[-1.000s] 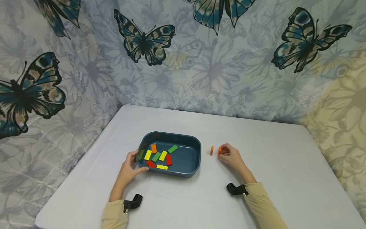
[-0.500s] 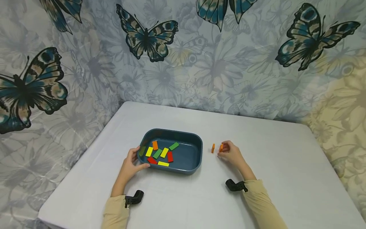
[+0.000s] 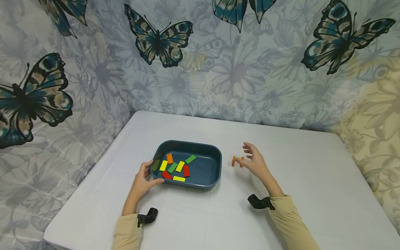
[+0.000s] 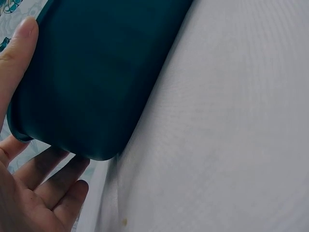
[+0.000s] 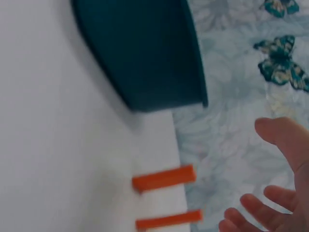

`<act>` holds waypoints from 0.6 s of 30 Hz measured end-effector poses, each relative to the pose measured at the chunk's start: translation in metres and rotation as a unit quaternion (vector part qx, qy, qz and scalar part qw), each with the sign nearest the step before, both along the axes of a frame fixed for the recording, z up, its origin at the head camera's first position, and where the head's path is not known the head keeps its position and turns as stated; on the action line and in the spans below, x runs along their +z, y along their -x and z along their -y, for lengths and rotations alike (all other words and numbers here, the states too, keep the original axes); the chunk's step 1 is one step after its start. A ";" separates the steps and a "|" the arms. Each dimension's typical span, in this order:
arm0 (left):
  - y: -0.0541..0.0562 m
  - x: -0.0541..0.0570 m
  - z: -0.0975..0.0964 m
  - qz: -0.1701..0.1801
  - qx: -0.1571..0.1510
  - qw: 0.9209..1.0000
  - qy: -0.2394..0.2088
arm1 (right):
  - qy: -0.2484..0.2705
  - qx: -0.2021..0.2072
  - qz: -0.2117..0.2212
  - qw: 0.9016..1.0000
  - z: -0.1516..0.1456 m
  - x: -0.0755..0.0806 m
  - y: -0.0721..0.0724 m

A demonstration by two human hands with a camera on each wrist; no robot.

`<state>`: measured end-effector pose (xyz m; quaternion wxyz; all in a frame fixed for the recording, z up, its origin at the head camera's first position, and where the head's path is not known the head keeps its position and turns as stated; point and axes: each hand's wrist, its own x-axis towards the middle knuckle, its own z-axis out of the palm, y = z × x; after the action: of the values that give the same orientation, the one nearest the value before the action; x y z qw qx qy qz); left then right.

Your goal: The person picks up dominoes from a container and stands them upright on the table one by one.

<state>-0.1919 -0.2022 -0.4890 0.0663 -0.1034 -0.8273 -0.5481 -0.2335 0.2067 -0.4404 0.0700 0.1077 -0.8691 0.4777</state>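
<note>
Right wrist: orange blocks (image 5: 164,178) on end

No lettering, label, brand, number or sign can be read on the tray (image 3: 203,170), the colored blocks (image 3: 180,166) or the butterfly-print backdrop (image 3: 200,93).

Indoor tabletop recording area; whether it lies within a home, studio or laboratory cannot be determined. Diagnostic features are the plain white-topped table (image 3: 200,218), the creased, flower-patterned wall covering (image 3: 222,92) with large dark-edged butterflies (image 3: 158,43) behind it and to its left, and black cameras (image 3: 148,216) worn at both wrists.
</note>
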 end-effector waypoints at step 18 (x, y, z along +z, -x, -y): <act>0.002 -0.005 0.002 -0.006 -0.005 1.000 -0.021 | 0.117 0.055 -0.073 0.989 0.119 0.035 -0.006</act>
<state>-0.1943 -0.2040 -0.4937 0.0707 -0.1095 -0.8145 -0.5653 -0.2273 0.0880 -0.4057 0.1186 0.1809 -0.7926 0.5700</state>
